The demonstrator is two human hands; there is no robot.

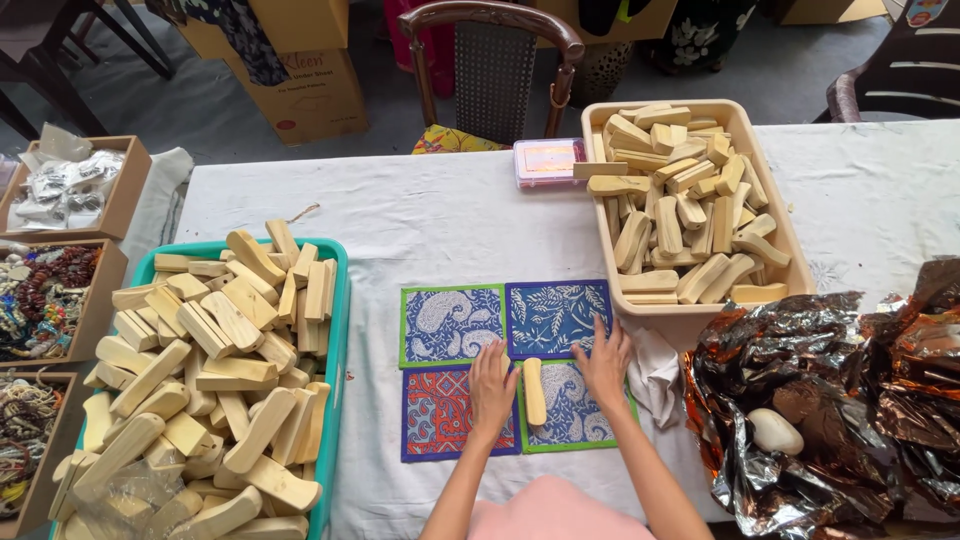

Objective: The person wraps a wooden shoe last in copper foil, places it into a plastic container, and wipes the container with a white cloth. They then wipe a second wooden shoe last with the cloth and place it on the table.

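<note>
Four printed cloth squares lie together on the white tablecloth: two blue ones [556, 316] at the back, a red one [438, 412] front left, a blue-and-white one [580, 410] front right. My left hand [491, 387] rests flat across the red square's right edge. My right hand [604, 362] lies flat on the front right square. One pale wooden piece [534, 390] lies lengthwise between the two hands, touched by neither.
A teal tray [335, 330] on the left is heaped with wooden pieces. A beige tub [700, 305] of more pieces stands at the back right. Crumpled foil [840, 400] with a white stone lies right. Boxes of beads sit far left; a chair stands behind.
</note>
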